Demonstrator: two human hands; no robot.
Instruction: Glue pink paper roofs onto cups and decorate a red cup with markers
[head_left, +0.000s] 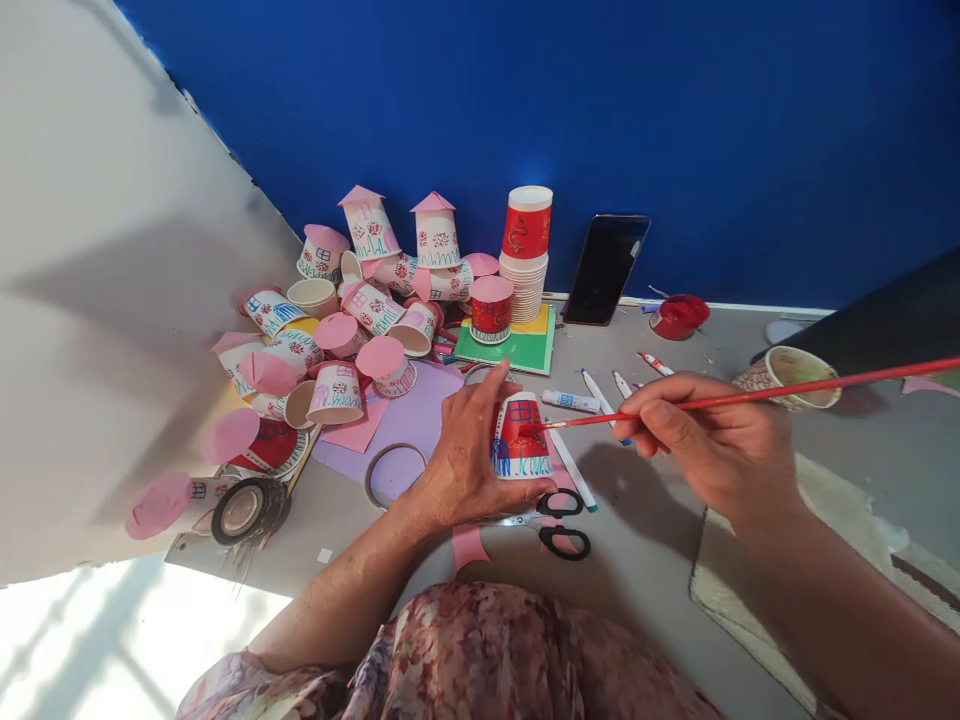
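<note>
My left hand is closed around a red and white paper cup, thumb at its lower edge and fingers at the top. Blue window and door outlines and a scribbled blue-green band are drawn on the cup. Between the fingers of my right hand is a thin red paintbrush. Its tip touches the cup's red side, just below the drawn window. Under the cup lie black-handled scissors, beside a white marker with a green tip.
Decorated paper cups with pink paper roofs are heaped at the left. Behind stand a cup stack and a phone leaning on the blue wall. A red paint pot, a water cup and a folded cloth are at the right.
</note>
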